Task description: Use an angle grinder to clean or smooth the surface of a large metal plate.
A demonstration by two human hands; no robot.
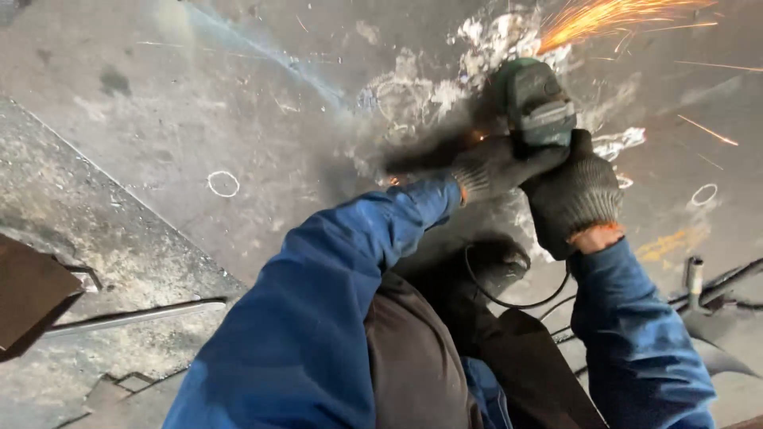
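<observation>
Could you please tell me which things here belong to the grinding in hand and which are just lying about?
In use: angle grinder, held by left hand and right hand; steel plate; power cord.

Lying about: metal rod; brown block; short pipe stub.

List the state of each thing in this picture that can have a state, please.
Angle grinder: running, throwing sparks, pressed on the plate.
Left hand: gloved, closed on the grinder.
Right hand: gloved, closed on the grinder body.
Steel plate: lying flat, scuffed, marked with chalk circles.
Power cord: slack, looped.
</observation>
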